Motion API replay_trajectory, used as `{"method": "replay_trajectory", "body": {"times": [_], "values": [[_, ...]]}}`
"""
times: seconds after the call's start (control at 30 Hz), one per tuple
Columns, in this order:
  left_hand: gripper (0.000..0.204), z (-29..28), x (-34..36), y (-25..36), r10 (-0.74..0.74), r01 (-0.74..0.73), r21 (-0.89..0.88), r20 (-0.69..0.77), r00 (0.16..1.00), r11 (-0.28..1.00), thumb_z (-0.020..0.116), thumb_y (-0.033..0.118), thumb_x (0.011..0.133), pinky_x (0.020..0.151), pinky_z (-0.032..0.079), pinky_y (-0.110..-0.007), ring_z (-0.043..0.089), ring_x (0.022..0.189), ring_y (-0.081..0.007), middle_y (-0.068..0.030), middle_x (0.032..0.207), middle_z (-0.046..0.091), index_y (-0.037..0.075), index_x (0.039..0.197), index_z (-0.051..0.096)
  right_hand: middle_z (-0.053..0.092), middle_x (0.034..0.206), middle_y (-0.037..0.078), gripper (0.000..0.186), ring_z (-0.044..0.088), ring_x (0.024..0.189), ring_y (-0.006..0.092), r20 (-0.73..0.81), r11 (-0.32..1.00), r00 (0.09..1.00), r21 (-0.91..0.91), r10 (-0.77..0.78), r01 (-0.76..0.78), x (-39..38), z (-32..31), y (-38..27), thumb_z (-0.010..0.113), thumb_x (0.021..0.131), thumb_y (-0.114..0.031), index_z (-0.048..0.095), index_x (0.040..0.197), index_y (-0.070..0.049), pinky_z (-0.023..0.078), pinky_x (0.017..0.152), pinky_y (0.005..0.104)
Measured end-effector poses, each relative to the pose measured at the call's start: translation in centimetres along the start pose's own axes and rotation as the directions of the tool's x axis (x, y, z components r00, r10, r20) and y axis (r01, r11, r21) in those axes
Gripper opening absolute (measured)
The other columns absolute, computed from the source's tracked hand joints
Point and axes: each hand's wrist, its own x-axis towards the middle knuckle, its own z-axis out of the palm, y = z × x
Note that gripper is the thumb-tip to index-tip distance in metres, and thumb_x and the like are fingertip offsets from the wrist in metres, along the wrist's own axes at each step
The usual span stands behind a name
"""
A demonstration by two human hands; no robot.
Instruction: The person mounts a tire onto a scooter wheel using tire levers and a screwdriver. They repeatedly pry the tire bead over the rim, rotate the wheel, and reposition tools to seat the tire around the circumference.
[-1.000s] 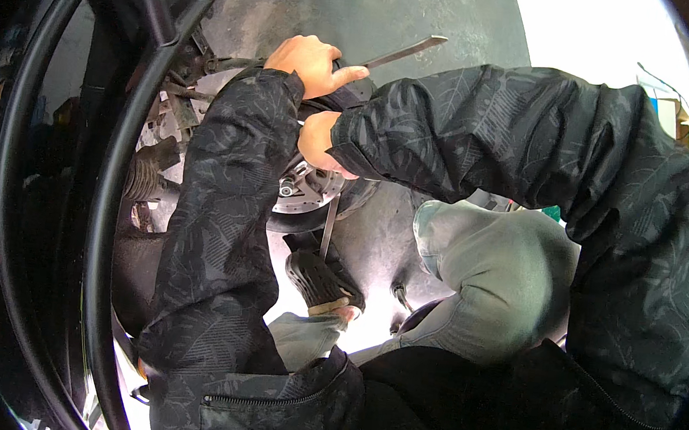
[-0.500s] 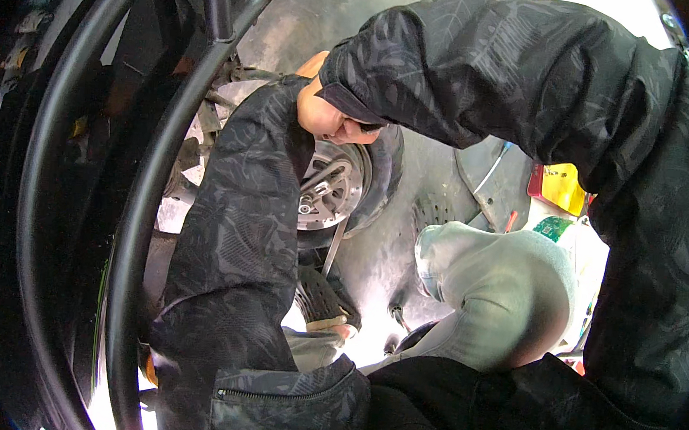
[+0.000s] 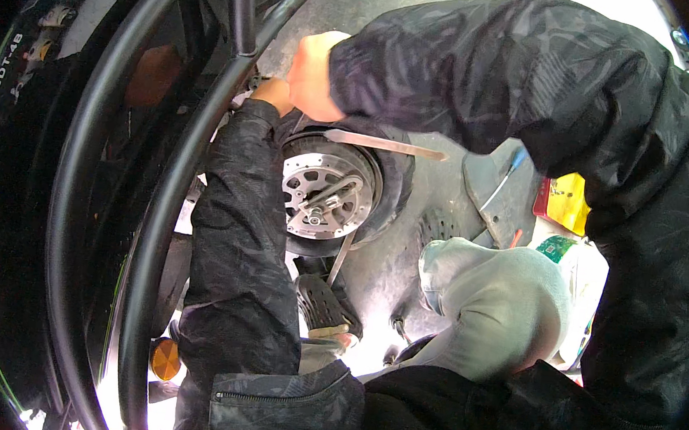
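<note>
Just beyond my left sleeve, a wheel with a black tyre [image 3: 393,182] and a drilled brake disc [image 3: 352,218] lies on its side. My right hand [image 3: 316,75] is curled like a fist at its far edge, against my left hand [image 3: 273,94]. Both sets of fingers are bent, but what they close on is hidden. A flat metal bar, like a tyre lever [image 3: 388,145], juts out over the far side of the tyre. A second flat bar [image 3: 342,260] sticks out at the near side. My left forearm covers the wheel's left part.
Black tubular bars [image 3: 164,214] of a vehicle run along my left, with an orange reflector [image 3: 165,359] low down. A blue-handled screwdriver [image 3: 503,179] and a red-and-yellow package [image 3: 565,201] are on the right. My grey-trousered leg [image 3: 493,304] and dark perforated shoe [image 3: 319,302] are near the wheel.
Both hands have shifted away from me, to the wheel's far left edge. The flat bar across the far side of the tyre and more of the disc now show. The view has shifted slightly.
</note>
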Motion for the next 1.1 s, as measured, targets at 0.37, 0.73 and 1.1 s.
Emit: {"method": "replay_trajectory", "body": {"times": [0.37,0.73,1.1], "values": [[0.045,-0.2,-0.4,-0.3,0.041,-0.041,-0.012,0.018,0.999,0.999,0.047,0.039,0.106,0.097,0.052,-0.057,0.066,0.113,-0.049,-0.0306,0.119,0.069,0.008,0.13,0.067,0.074,0.074,0.008,0.04,0.075,0.08,0.0327,-0.535,0.774,0.595,-0.201,-0.6,0.6,-0.8,-1.7,9.6,0.068,0.092,-0.047,0.079,0.076,-0.012,0.062,0.074,0.046],[0.055,0.4,-0.4,-0.6,0.007,-0.008,-0.073,-0.013,1.0,0.997,0.04,0.042,0.106,0.097,0.049,-0.058,0.066,0.108,-0.0507,-0.0339,0.111,0.069,-0.002,0.106,0.073,0.075,0.076,0.01,0.033,0.075,0.074,0.0323,-0.594,0.888,0.698,-0.061,-0.4,0.456,0.6,1.0,8.7,0.066,0.086,-0.04,0.08,0.077,-0.012,0.063,0.067,0.0457],[0.033,0.2,-0.8,-0.7,0.093,-0.093,0.02,-0.012,0.996,0.995,0.044,0.026,0.101,0.086,0.053,-0.06,0.07,0.097,-0.05,-0.0283,0.1,0.072,0.004,0.108,0.068,0.069,0.065,0.007,0.027,0.07,0.063,0.0324,-0.674,0.908,0.718,0.172,-0.175,0.383,3.4,4.2,8.7,0.062,0.084,-0.035,0.073,0.069,-0.015,0.059,0.061,0.0455]]}}
